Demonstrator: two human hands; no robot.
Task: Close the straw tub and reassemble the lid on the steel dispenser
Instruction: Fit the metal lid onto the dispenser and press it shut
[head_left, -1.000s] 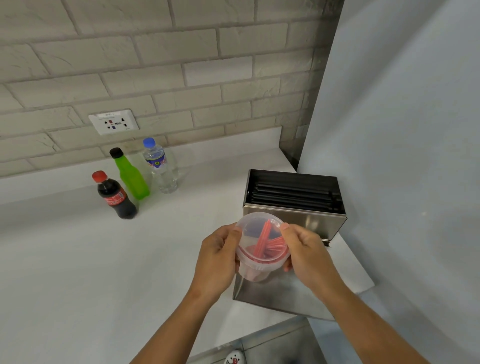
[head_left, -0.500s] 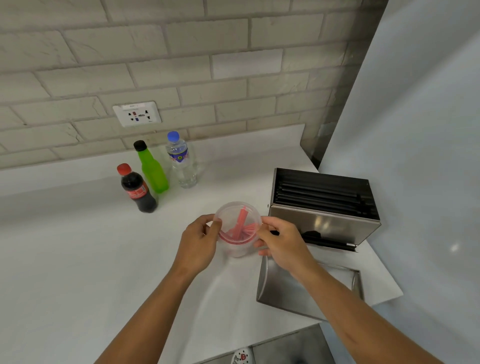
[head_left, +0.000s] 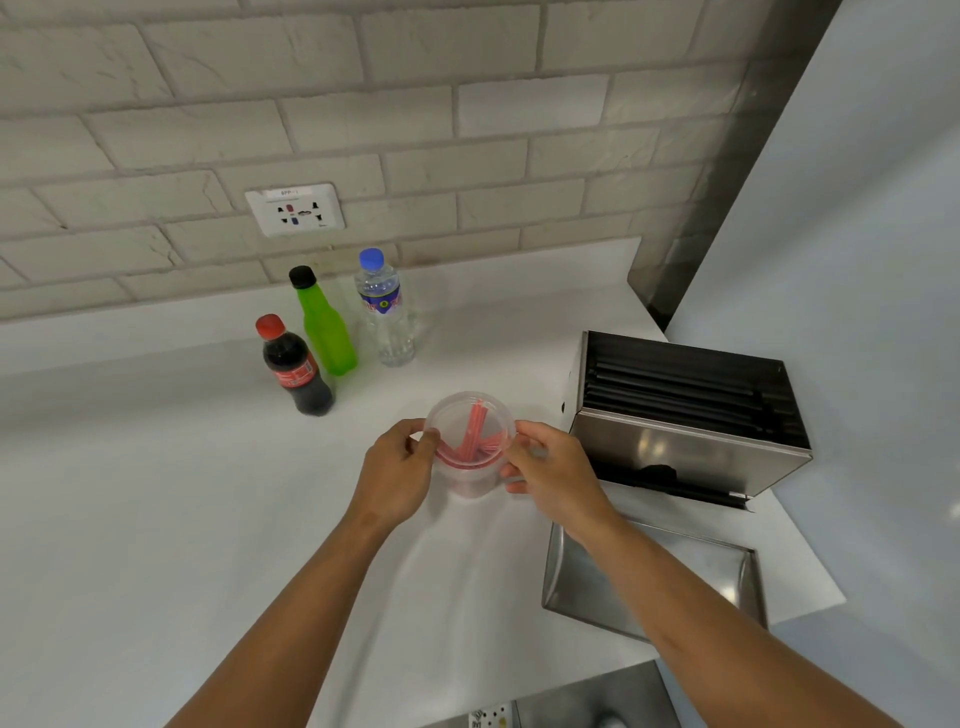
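Left hand (head_left: 397, 475) and right hand (head_left: 553, 475) are both closed on opposite sides of the clear straw tub (head_left: 470, 441), which holds red straws under its clear cover on the white table (head_left: 156, 493), just left of the steel dispenser (head_left: 691, 457). The dispenser stands open-topped with black straws (head_left: 675, 387) inside; its steel lid (head_left: 649, 582) lies flat on the table in front. 3 bottles (head_left: 324, 338) stand behind, near the wall.

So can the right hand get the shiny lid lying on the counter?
Probably yes, once it lets go of the straw tub. The right hand is just above the steel lid, with nothing between them.
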